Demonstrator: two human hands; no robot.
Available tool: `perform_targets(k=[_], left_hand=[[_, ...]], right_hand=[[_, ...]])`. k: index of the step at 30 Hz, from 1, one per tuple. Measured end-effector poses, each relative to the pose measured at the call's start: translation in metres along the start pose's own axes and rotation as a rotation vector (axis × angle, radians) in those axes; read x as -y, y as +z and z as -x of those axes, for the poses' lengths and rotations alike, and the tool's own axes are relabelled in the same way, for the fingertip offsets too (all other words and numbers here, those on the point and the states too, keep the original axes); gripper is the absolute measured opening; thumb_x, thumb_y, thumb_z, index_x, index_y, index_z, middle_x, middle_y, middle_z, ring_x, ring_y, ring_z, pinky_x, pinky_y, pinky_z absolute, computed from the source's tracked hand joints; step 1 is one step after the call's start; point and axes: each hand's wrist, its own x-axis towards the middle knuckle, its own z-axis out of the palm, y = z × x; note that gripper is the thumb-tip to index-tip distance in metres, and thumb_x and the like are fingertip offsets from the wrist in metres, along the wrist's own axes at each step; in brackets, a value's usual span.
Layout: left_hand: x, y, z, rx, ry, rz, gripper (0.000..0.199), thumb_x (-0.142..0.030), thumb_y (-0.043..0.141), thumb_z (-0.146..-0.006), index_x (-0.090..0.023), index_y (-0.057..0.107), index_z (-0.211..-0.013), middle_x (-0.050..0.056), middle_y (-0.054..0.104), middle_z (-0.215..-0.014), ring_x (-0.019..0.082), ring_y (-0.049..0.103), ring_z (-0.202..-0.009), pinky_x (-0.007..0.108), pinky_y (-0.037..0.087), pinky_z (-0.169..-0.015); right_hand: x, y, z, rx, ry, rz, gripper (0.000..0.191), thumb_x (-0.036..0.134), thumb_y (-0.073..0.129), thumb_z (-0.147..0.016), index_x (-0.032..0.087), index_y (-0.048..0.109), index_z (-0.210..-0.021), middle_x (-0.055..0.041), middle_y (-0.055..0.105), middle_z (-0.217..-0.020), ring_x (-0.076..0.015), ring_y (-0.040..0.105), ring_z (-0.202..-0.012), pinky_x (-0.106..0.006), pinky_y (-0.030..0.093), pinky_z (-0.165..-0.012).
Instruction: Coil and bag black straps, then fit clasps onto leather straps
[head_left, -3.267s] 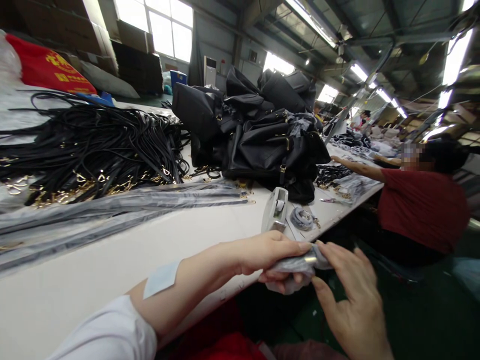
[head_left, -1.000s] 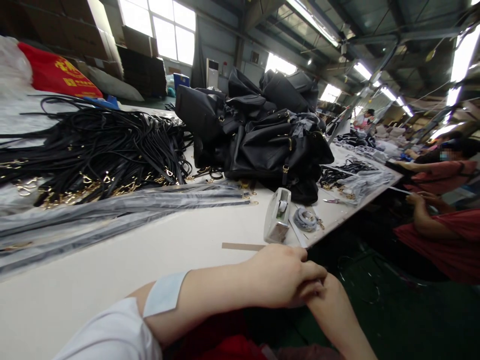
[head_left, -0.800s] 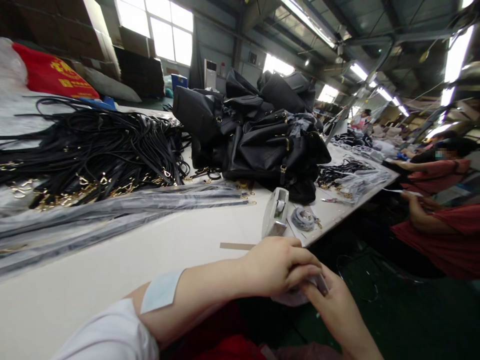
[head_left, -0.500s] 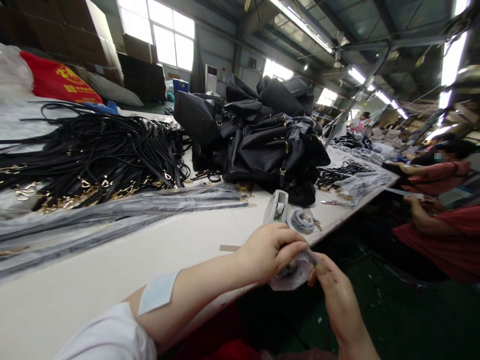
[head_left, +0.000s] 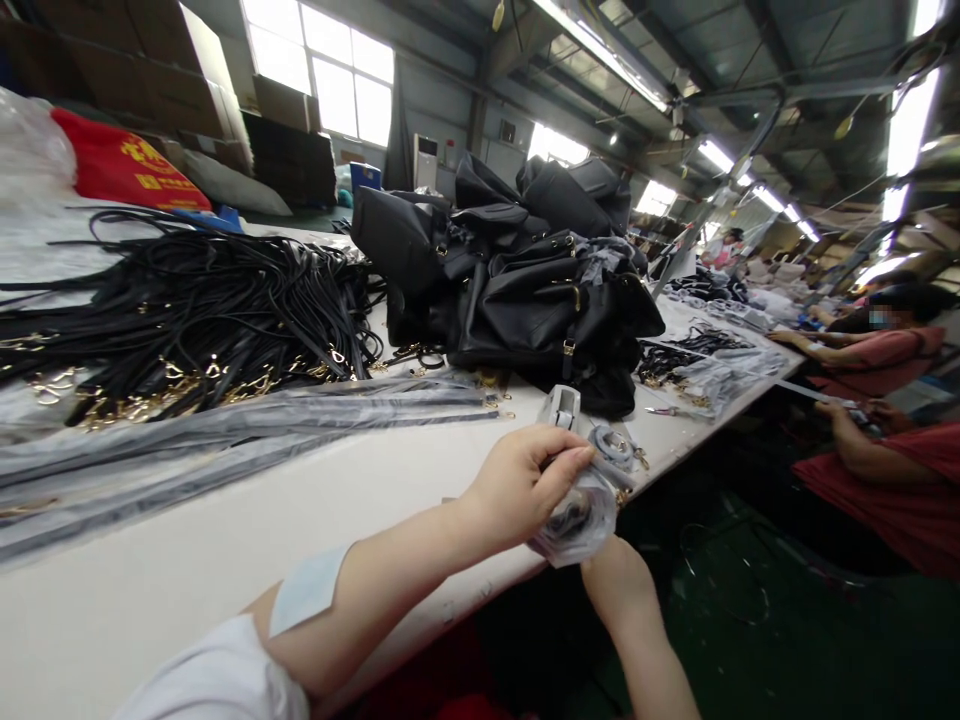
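Pinching an already wound, plastic-wrapped coil (head_left: 581, 525), my left hand (head_left: 511, 487) holds it over the near edge of the table (head_left: 345, 485), my right hand (head_left: 621, 590) just below, fingertips hidden, grip unclear.

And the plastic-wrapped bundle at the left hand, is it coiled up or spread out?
Coiled up: the plastic-wrapped bundle curves round into a compact ring at the left hand.

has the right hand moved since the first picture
Yes, leftward in the view: the right hand was well right of the tape dispenser; now it is much closer to being below it.
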Motion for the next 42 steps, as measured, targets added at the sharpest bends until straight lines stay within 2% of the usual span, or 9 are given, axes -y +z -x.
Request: perform_targets(k=[4, 8, 15, 21, 25, 30, 36, 40, 42], left_hand=[[0.001, -0.004, -0.002, -0.051, 0.021, 0.005, 0.024, -0.029, 0.055, -0.094, -0.015, 0.075, -0.091, 0.005, 0.075, -0.086, 0.016, 0.067, -0.079, 0.023, 0.049, -0.076], [0.003, -0.007, -0.005, -0.133, 0.041, -0.017, 0.024, -0.028, 0.054, -0.095, -0.016, 0.075, -0.093, 0.005, 0.075, -0.086, 0.016, 0.067, -0.082, 0.024, 0.048, -0.077], [0.0, -0.011, -0.004, -0.149, 0.047, 0.014, 0.025, -0.029, 0.053, -0.096, -0.018, 0.076, -0.093, 0.004, 0.075, -0.086, 0.016, 0.067, -0.081, 0.024, 0.048, -0.076], [0.002, -0.014, -0.007, -0.154, 0.031, 0.009, 0.026, -0.03, 0.053, -0.096, -0.017, 0.075, -0.092, 0.004, 0.074, -0.085, 0.016, 0.066, -0.08, 0.025, 0.048, -0.075], [0.004, -0.015, -0.008, -0.178, -0.015, -0.015, 0.027, -0.033, 0.053, -0.096, -0.018, 0.075, -0.093, 0.004, 0.074, -0.086, 0.017, 0.066, -0.082, 0.025, 0.049, -0.076], [0.006, -0.018, -0.009, -0.169, 0.002, -0.02, 0.027, -0.032, 0.052, -0.097, -0.018, 0.075, -0.094, 0.004, 0.075, -0.087, 0.017, 0.067, -0.084, 0.025, 0.049, -0.078], [0.008, -0.019, -0.011, -0.194, 0.019, -0.059, 0.026, -0.031, 0.052, -0.097, -0.018, 0.075, -0.094, 0.004, 0.075, -0.089, 0.017, 0.067, -0.084, 0.026, 0.049, -0.078], [0.008, -0.018, -0.011, -0.209, 0.023, -0.06, 0.025, -0.03, 0.053, -0.096, -0.017, 0.074, -0.093, 0.004, 0.075, -0.088, 0.017, 0.067, -0.084, 0.026, 0.049, -0.079], [0.008, -0.018, -0.011, -0.206, 0.025, -0.053, 0.025, -0.03, 0.053, -0.096, -0.017, 0.075, -0.093, 0.004, 0.075, -0.089, 0.017, 0.067, -0.084, 0.025, 0.05, -0.08]], right_hand=[[-0.003, -0.008, -0.001, -0.098, 0.032, 0.045, 0.022, 0.022, 0.049, -0.093, 0.016, 0.069, -0.1, -0.012, 0.073, -0.091, -0.0244, 0.07, -0.084, -0.031, 0.049, -0.074], [-0.011, -0.012, -0.021, -0.185, 0.053, 0.117, 0.04, 0.027, 0.046, -0.096, 0.006, 0.055, -0.129, -0.0214, 0.063, -0.125, -0.0305, 0.061, -0.111, -0.038, 0.045, -0.095], [-0.019, 0.014, -0.05, -0.113, -0.01, 0.219, 0.022, 0.017, 0.051, -0.093, 0.011, 0.065, -0.109, -0.0163, 0.07, -0.097, -0.027, 0.066, -0.095, -0.035, 0.047, -0.085], [-0.025, 0.028, -0.061, -0.055, 0.009, 0.298, 0.021, 0.018, 0.055, -0.096, 0.009, 0.064, -0.113, -0.0148, 0.067, -0.112, -0.0238, 0.064, -0.102, -0.037, 0.05, -0.089], [-0.032, 0.031, -0.076, 0.018, 0.044, 0.354, 0.016, 0.028, 0.061, -0.096, 0.013, 0.066, -0.101, -0.0068, 0.068, -0.104, -0.0192, 0.066, -0.095, -0.037, 0.054, -0.083], [-0.04, 0.026, -0.088, 0.053, 0.083, 0.382, 0.017, 0.03, 0.062, -0.096, 0.013, 0.066, -0.098, -0.0057, 0.069, -0.1, -0.0169, 0.067, -0.088, -0.035, 0.057, -0.078], [-0.044, 0.017, -0.079, 0.017, 0.075, 0.317, 0.019, 0.03, 0.056, -0.1, 0.014, 0.066, -0.096, -0.0027, 0.069, -0.09, -0.0141, 0.066, -0.076, -0.032, 0.055, -0.072], [-0.033, 0.008, -0.07, -0.027, -0.006, 0.216, 0.02, 0.025, 0.056, -0.097, 0.015, 0.07, -0.087, -0.0065, 0.07, -0.084, -0.0177, 0.066, -0.076, -0.031, 0.051, -0.072], [-0.023, -0.002, -0.065, -0.087, -0.026, 0.158, 0.02, 0.025, 0.055, -0.095, 0.014, 0.071, -0.094, -0.0115, 0.072, -0.09, -0.0227, 0.067, -0.085, -0.033, 0.05, -0.077]])
